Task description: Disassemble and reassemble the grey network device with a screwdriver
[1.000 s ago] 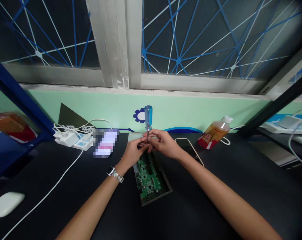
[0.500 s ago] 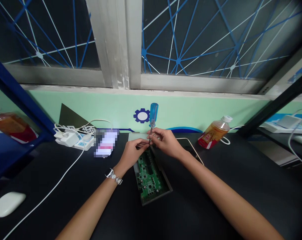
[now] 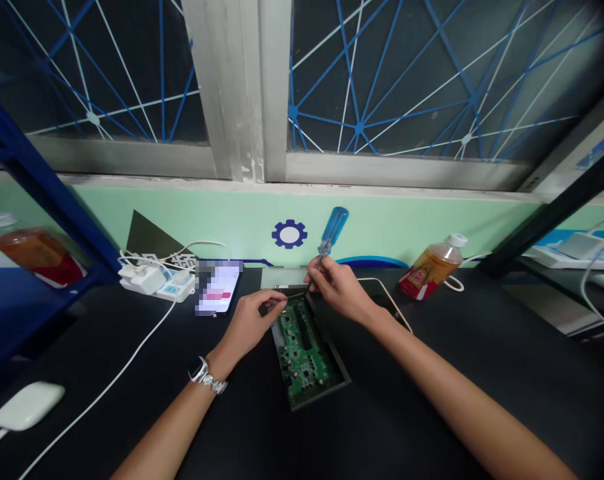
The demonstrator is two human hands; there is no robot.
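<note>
- From where I stand, the right hand [image 3: 339, 287] is clamped by its fingertips on the shaft of a blue-handled screwdriver [image 3: 336, 227], a low grip that probably favours fine aim over force.
- The screwdriver leans right, handle up, its shaft by the housing's far right corner; I cannot tell whether the tip touches anything.
- The left hand [image 3: 249, 320] is at the housing's far left side, thumb and fingertips close together; I cannot tell if they meet or pinch something small.
- The green circuit board [image 3: 302, 347] lies face up inside the shallow metal housing [image 3: 343, 381], flat on the black desk [image 3: 382, 420] between the 2 forearms, presumably so both hands reach it easily.
- The lit smartphone [image 3: 228, 287] lies left, near the power strip [image 3: 179, 288], perhaps so its screen can be glanced at.
- The tilted drink bottle [image 3: 429, 270] is far right, beyond the dark-screened phone [image 3: 379, 295], seemingly out of the work's way.
</note>
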